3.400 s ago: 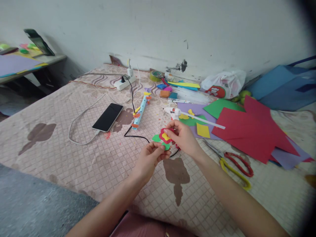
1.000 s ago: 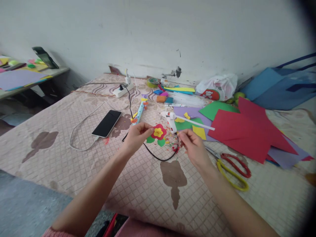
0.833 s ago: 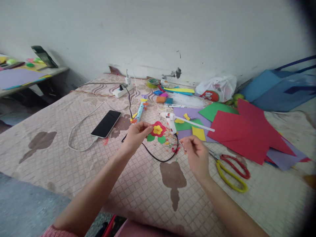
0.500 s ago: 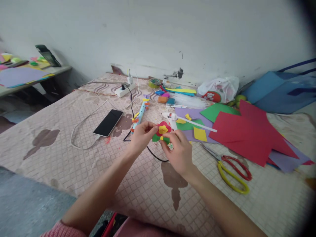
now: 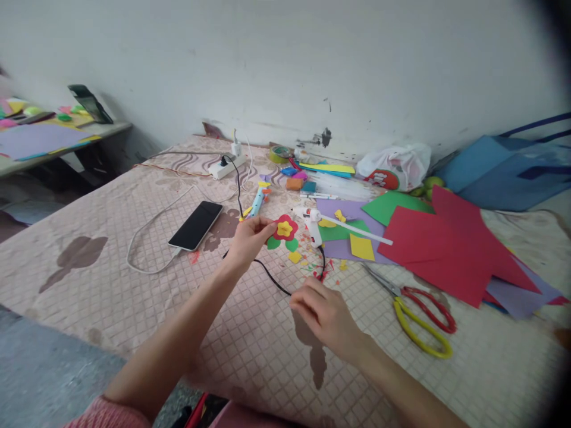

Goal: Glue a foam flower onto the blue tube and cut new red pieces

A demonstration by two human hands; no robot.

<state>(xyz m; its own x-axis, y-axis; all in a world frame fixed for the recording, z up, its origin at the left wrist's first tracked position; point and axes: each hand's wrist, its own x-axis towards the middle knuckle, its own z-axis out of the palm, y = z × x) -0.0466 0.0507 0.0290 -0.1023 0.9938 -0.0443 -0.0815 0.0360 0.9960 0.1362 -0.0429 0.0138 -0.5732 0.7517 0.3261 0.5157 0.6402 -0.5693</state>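
Note:
My left hand point(image 5: 252, 239) pinches the left edge of a red paper flower point(image 5: 285, 227) with a yellow centre and two green leaves below it. Lower right of the flower, my right hand point(image 5: 322, 309) is apart from it, its fingers curled together; whether anything small is between them is hidden. Behind the hands lies a white glue gun point(image 5: 309, 220) with a long white glue stick. Small paper scraps point(image 5: 307, 257) are scattered between the flower and the glue gun. A light blue decorated strip point(image 5: 257, 202) lies behind my left hand.
A phone point(image 5: 196, 226) on a white cable lies at left, with a power strip point(image 5: 226, 168) behind. Scissors point(image 5: 414, 309) with red and yellow handles lie at right, near red sheets point(image 5: 439, 249). A plastic bag point(image 5: 395, 166) and blue bag point(image 5: 504, 169) stand farther back.
My right hand has let go of the flower and moved down and away. The flower, still in my left hand, has shifted slightly left, and its green leaves now show fully.

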